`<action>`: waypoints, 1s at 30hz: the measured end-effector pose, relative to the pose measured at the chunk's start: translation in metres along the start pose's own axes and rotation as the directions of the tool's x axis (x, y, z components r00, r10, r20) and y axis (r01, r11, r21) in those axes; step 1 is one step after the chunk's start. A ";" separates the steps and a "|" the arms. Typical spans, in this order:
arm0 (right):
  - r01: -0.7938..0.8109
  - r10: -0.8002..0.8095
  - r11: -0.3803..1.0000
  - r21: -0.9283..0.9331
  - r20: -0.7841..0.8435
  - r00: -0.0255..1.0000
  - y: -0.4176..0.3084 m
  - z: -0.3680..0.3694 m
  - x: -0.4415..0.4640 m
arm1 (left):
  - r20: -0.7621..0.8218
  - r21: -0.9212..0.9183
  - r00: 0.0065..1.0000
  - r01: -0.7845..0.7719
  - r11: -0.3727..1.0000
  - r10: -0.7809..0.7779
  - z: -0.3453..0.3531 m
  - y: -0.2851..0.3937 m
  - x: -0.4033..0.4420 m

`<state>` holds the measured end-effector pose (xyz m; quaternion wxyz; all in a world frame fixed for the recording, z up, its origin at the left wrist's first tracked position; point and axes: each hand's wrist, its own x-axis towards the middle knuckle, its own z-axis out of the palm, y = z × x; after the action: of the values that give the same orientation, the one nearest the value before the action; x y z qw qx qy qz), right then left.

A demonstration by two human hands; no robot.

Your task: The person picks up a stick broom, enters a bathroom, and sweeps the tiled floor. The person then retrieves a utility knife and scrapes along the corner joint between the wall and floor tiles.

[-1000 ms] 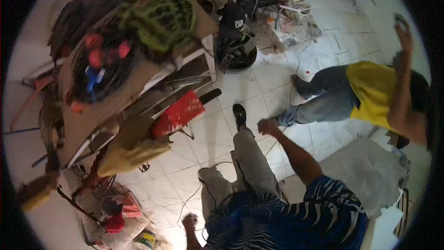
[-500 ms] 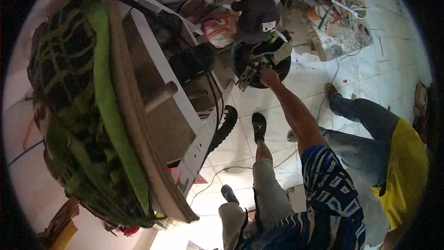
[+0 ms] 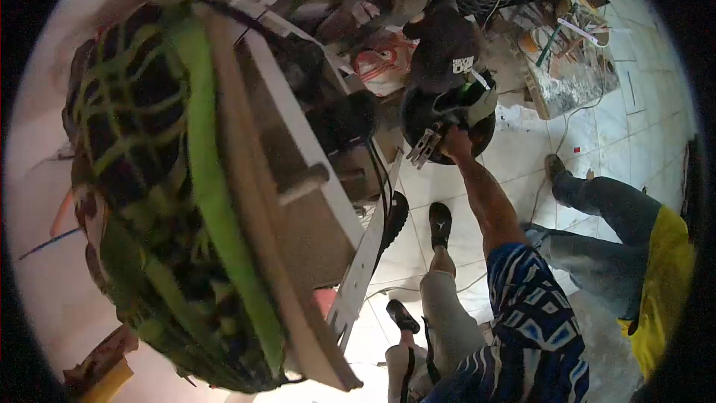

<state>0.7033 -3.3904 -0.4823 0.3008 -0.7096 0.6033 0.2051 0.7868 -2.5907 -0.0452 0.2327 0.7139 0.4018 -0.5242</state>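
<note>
Fingers of one bare hand, the right hand (image 3: 458, 145), reach in over the rim of one black bucket (image 3: 409, 121), next to one metal tool (image 3: 425, 146) that juts out at the near side; whether they are clenched on anything there I cannot tell, since the tips are lost in the dark. The left hand is out of view, its fingers unknown. The bucket stands on the tiled floor (image 3: 514, 142), ahead of two dark shoes (image 3: 440, 227). One black cap (image 3: 446, 48) with white lettering sits just above it. To the left, one green netted bundle (image 3: 130, 179) lies against one wooden board (image 3: 250, 186). On the right is one co-worker, with one yellow top (image 3: 666, 276) and two legs in jeans (image 3: 608, 200).
</note>
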 end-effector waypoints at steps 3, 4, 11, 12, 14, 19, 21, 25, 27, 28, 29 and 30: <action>-0.089 0.087 0.991 0.104 0.017 0.996 0.002 -0.013 -0.014 | 0.041 -0.041 0.999 -0.020 0.999 0.022 -0.011 -0.009 0.008; -0.118 0.117 0.980 0.162 0.014 0.993 -0.002 -0.024 -0.023 | 0.062 -0.068 0.997 -0.034 0.997 0.038 -0.006 -0.012 0.007; 0.325 -0.386 0.826 -0.459 -0.041 0.922 0.050 -0.070 -0.177 | 0.062 -0.230 0.947 -0.294 0.928 0.315 -0.021 -0.073 0.049; 0.385 -0.473 0.786 -0.483 -0.068 0.879 0.061 -0.068 -0.203 | 0.086 -0.209 0.916 -0.367 0.907 0.391 -0.025 -0.071 0.054; 0.754 -0.717 0.657 -0.024 -0.330 0.614 0.141 0.007 -0.178 | 0.076 -0.228 0.835 -0.518 0.824 0.545 -0.040 -0.081 0.087; 0.459 -0.491 0.763 -0.455 0.054 0.869 0.032 0.014 -0.387 | -0.046 -0.316 0.646 -0.733 0.602 0.762 -0.080 -0.050 0.091; 0.491 -0.519 0.838 0.239 0.068 0.852 -0.040 0.060 -0.477 | -0.099 -0.451 0.482 -0.802 0.392 0.871 -0.102 -0.060 0.114; 0.170 -0.708 0.577 0.799 0.386 0.591 -0.222 0.143 -0.744 | -0.167 -0.627 0.510 -0.715 0.308 0.844 -0.171 -0.066 0.031; 0.269 -0.768 0.623 0.735 0.508 0.389 -0.297 0.169 -0.863 | -0.280 -0.667 0.434 -0.730 0.152 0.857 -0.213 -0.080 0.013; 0.286 -0.775 0.620 0.730 0.513 0.370 -0.324 0.170 -0.925 | -0.319 -0.753 0.428 -0.657 0.049 0.845 -0.234 -0.089 0.009; 0.308 -0.795 0.606 0.733 0.547 0.261 -0.343 0.184 -0.964 | -0.414 -0.747 0.413 -0.664 -0.043 0.811 -0.260 -0.102 -0.009; 0.305 -0.834 0.547 0.779 0.539 0.118 -0.355 0.211 -0.982 | -0.485 -0.736 0.404 -0.667 -0.113 0.775 -0.292 -0.120 -0.023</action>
<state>0.8815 -2.4962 0.0681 0.7907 -0.5600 0.0309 0.2454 0.8495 -2.3103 0.0871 0.8253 0.5457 0.1347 -0.0540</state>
